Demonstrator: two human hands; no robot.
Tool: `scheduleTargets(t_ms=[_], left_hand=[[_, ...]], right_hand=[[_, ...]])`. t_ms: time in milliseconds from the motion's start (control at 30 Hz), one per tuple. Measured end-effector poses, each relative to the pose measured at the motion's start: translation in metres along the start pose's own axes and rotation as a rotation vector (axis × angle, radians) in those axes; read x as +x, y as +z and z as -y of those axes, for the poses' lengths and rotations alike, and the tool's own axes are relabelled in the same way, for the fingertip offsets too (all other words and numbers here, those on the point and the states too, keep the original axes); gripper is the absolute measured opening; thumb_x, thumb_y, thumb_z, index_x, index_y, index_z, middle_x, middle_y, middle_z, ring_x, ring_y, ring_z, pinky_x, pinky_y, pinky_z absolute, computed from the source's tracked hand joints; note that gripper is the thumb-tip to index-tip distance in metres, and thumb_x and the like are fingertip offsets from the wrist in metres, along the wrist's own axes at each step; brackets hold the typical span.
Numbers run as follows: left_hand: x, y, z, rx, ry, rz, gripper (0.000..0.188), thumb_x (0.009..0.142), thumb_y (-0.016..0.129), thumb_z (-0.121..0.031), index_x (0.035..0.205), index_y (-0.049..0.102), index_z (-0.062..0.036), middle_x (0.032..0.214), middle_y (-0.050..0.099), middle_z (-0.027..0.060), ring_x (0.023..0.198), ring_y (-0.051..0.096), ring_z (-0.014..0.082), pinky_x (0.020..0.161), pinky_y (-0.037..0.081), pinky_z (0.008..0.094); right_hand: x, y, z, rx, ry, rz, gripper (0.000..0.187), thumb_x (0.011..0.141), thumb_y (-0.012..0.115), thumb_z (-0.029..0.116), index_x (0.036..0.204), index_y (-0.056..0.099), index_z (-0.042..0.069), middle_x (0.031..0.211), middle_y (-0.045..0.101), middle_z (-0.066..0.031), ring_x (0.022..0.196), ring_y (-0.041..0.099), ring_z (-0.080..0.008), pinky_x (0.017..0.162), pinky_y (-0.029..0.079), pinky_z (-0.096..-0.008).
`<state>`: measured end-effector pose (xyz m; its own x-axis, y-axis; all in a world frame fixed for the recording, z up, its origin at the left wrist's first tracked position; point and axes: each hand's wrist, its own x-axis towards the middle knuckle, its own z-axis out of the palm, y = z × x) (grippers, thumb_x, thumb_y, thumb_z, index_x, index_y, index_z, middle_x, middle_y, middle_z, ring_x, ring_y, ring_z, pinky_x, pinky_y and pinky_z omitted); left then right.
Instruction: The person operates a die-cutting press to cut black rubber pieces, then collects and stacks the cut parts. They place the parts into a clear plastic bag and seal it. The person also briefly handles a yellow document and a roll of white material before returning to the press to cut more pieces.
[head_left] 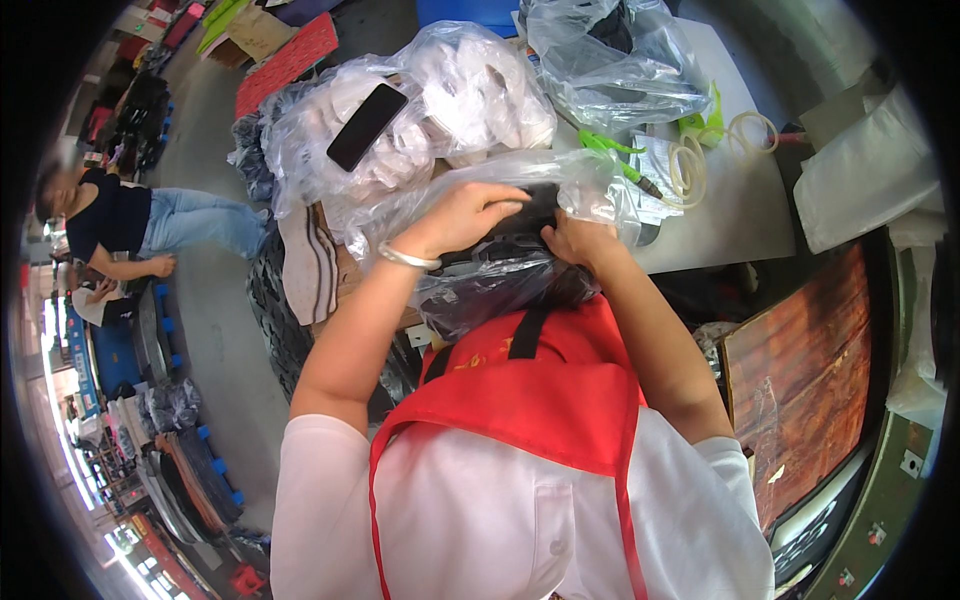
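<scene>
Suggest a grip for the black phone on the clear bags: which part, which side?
Probably pinch the black phone across its long edges near mid-length, from above. It's a thin slab lying glossy face up, slanted, nothing over it; both long edges look exposed. The clear bags beneath look lumpy, so avoid pressing down.

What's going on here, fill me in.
A person in a red apron is working with bare hands at clear plastic that has a dark item in or under it; what the item is cannot be made out. The left hand and right hand are on either side of it. Beyond them, a phone lies on plastic-bagged pale items. Off to the left, another person is standing.
</scene>
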<state>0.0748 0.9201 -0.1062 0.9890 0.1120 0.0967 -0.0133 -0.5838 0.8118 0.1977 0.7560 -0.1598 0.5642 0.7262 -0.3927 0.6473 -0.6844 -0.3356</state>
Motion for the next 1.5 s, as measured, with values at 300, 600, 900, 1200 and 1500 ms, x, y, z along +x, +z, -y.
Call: scheduleTargets(t_ms=[300, 600, 900, 1200, 1500], left_hand=[[-0.068, -0.073, -0.023, -0.773, -0.251, -0.170, 0.024, 0.095, 0.053, -0.010, 0.112, 0.063, 0.0030, 0.065, 0.048, -0.0030, 0.056, 0.037, 0.0049, 0.051, 0.030, 0.0212], [-0.077, -0.071, -0.010, -0.694, -0.176, -0.039, 0.023, 0.093, 0.057, -0.013, 0.107, 0.065, 0.0039, 0.067, 0.051, -0.0006, 0.057, 0.040, 0.0055, 0.050, 0.028, 0.0210], [-0.050, -0.053, -0.039, 0.020, -0.290, 0.172, 0.015, 0.085, 0.059, -0.007, 0.100, 0.059, -0.0031, 0.090, 0.066, 0.0081, 0.085, 0.063, 0.0277, 0.079, 0.048, 0.0329], [-0.046, -0.035, -0.027, -0.311, 0.055, -0.127, 0.014, 0.091, 0.057, -0.007, 0.105, 0.058, -0.0044, 0.137, 0.049, 0.0113, 0.123, 0.048, 0.0210, 0.103, 0.037, 0.0339], [-0.012, -0.039, -0.080, -0.510, 0.228, -0.506, 0.030, 0.097, 0.052, -0.010, 0.125, 0.045, -0.0012, 0.096, 0.061, 0.0053, 0.091, 0.062, 0.0119, 0.082, 0.047, 0.0241]], right_hand=[[0.009, 0.007, 0.002, -0.031, -0.059, -0.087, 0.066, 0.085, 0.058, 0.040, 0.136, 0.044, 0.000, 0.135, 0.048, -0.0227, 0.128, 0.042, -0.0378, 0.107, 0.034, -0.0428], [0.018, -0.008, -0.005, 0.826, -0.080, 0.071, 0.043, 0.080, 0.072, 0.030, 0.109, 0.066, 0.000, 0.098, 0.069, -0.0140, 0.091, 0.064, -0.0198, 0.082, 0.048, -0.0305], [-0.035, -0.002, 0.033, 0.771, -0.315, -0.511, 0.017, 0.084, 0.068, 0.015, 0.087, 0.059, 0.001, 0.081, 0.064, -0.0148, 0.070, 0.061, -0.0288, 0.066, 0.048, -0.0368], [-0.060, -0.031, 0.033, 1.343, -0.444, -0.454, 0.013, 0.093, 0.059, 0.007, 0.103, 0.064, -0.001, 0.075, 0.059, 0.0052, 0.068, 0.048, -0.0033, 0.061, 0.041, -0.0194], [-0.085, -0.105, 0.096, 1.436, -0.707, -0.840, 0.018, 0.090, 0.064, 0.010, 0.104, 0.063, -0.003, 0.080, 0.065, -0.0009, 0.078, 0.059, -0.0062, 0.070, 0.046, -0.0204]])
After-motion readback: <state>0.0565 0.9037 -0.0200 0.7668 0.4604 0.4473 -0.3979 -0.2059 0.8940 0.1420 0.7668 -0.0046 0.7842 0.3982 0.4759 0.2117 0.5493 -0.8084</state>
